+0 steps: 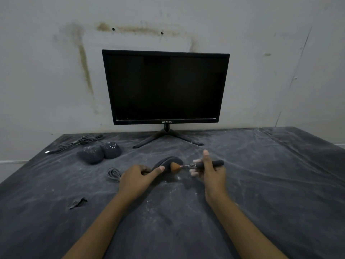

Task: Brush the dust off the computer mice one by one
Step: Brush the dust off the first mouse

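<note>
The left hand [140, 177] is gripping a dark grey, rounded plastic computer mouse [169, 161], which seems to be tipped up on its edge just above the cloth. Its thumb is lying straight along the mouse's near side, and the other fingers are curling round the far side, mostly hidden.

The right hand [211, 171] is holding a small brush [209, 164] with a black cylindrical handle, a metal ferrule and a tan bristle tuft. The index finger is pointing straight up past the handle while the remaining fingers are closing round it from below. The tuft is touching the mouse just beyond the left thumb tip.

So the brushing of this mouse is under way, and white specks are lying on the dusty dark plastic table cover [261, 184] directly under the fingers.

Well beyond the left fingers, two more dusty mice [100, 153] are sitting side by side, speckled white, with their tangled black cables [80, 142] behind them. A coiled grey cable [113, 173] is lying just left of the left knuckles. A black flat monitor [166, 86] is standing far ahead of both hands.

The next move probably calls for short strokes away from the left thumb, turning the mouse so the hidden faces are reached. The speckled pair appear to be waiting their turn.
</note>
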